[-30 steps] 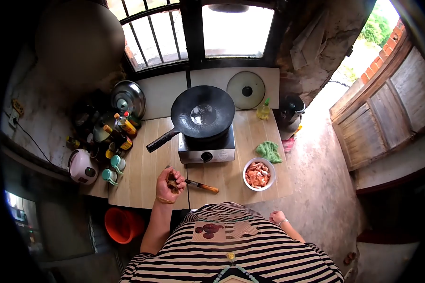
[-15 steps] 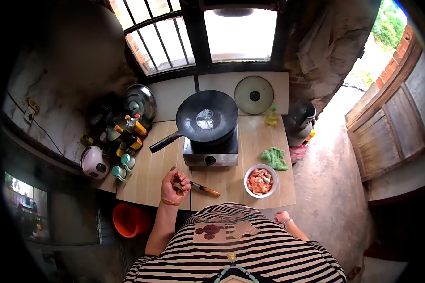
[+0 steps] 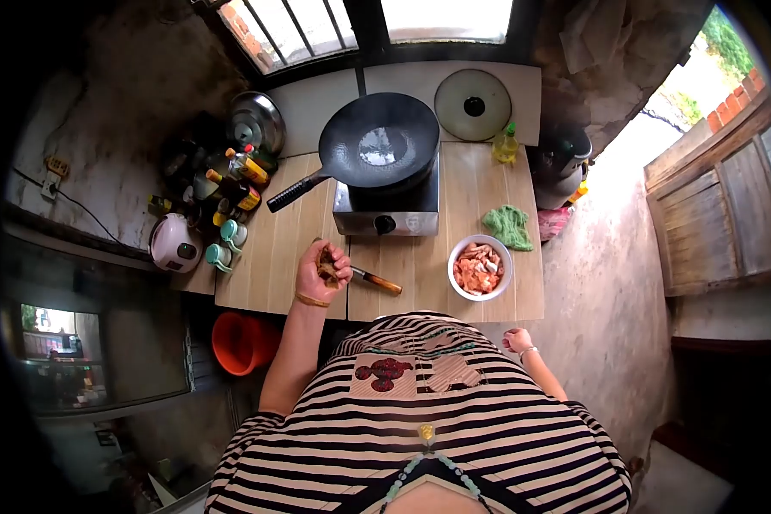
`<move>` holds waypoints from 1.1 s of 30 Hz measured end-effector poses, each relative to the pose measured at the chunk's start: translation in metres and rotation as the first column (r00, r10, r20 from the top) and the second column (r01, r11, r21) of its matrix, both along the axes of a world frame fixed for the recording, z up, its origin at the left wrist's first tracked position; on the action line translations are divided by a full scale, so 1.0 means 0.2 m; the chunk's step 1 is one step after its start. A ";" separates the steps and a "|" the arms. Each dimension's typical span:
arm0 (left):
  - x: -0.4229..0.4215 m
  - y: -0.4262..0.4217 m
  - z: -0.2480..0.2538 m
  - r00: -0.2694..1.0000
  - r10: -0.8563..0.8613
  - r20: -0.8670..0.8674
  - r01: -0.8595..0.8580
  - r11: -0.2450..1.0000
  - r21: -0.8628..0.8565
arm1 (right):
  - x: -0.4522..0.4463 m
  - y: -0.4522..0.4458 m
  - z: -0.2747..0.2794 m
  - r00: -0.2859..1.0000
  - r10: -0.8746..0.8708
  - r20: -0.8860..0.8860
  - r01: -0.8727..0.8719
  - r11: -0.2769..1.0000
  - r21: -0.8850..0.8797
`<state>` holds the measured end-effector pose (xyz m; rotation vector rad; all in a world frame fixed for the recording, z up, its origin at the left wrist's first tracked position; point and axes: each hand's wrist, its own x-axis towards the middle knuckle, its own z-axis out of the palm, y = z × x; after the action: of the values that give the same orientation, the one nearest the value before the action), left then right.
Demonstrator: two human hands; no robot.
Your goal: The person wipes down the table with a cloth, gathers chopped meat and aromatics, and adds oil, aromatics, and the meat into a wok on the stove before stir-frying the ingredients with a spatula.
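My left hand (image 3: 323, 272) is closed around some brown, dried-looking pieces (image 3: 327, 267) above the front of the table; their exact kind is unclear. Beside it a utensil with a wooden handle (image 3: 379, 281) slants to the right; its far end is hidden by the hand. Low at my right side, past the table's front edge, my right hand (image 3: 516, 340) has curled fingers and nothing visible in it. A black wok (image 3: 379, 141) with a little clear liquid in its bottom sits on a silver stove (image 3: 385, 221). A white bowl (image 3: 507, 278) holds raw meat pieces (image 3: 477, 270).
A green cloth (image 3: 507, 227) lies behind the bowl. A glass lid (image 3: 473, 104) leans at the back near a yellow-green bottle (image 3: 505, 147). Sauce bottles (image 3: 244, 171), green-lidded jars (image 3: 223, 244) and a pink cooker (image 3: 176, 243) crowd the left. Below stands an orange bucket (image 3: 242, 344).
The view has tipped downward, so the table and wok appear higher. My left hand keeps its grip on the brown pieces, and my right hand stays low by my side.
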<state>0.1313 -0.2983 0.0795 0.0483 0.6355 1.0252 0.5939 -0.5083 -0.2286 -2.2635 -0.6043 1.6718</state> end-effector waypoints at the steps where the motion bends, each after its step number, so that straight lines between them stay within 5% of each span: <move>1: 0.01 0.02 0.02 1.000 -0.003 -0.015 0.003 1.000 0.013 | 0.00 -0.04 -0.01 1.000 -0.015 0.008 0.015 1.000 -0.008; 16: 0.11 0.34 -0.05 0.996 -0.085 -0.027 0.084 0.996 -0.035 | -0.06 -0.29 0.00 0.986 -0.168 0.024 0.168 0.985 -0.029; 27: 0.14 1.02 -0.17 0.954 0.098 -0.284 -0.167 0.958 -0.231 | -0.14 -0.33 0.00 0.980 -0.198 0.028 0.199 0.980 -0.024; 33: 0.21 1.31 -0.33 0.916 -0.001 -0.400 -0.110 0.961 -0.253 | -0.14 -0.46 0.04 0.959 -0.281 0.028 0.282 0.959 -0.026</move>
<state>0.1740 -0.0362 0.0129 -0.0025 1.1527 0.9808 0.5660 -0.5997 -0.2200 -2.2667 -0.2464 1.5248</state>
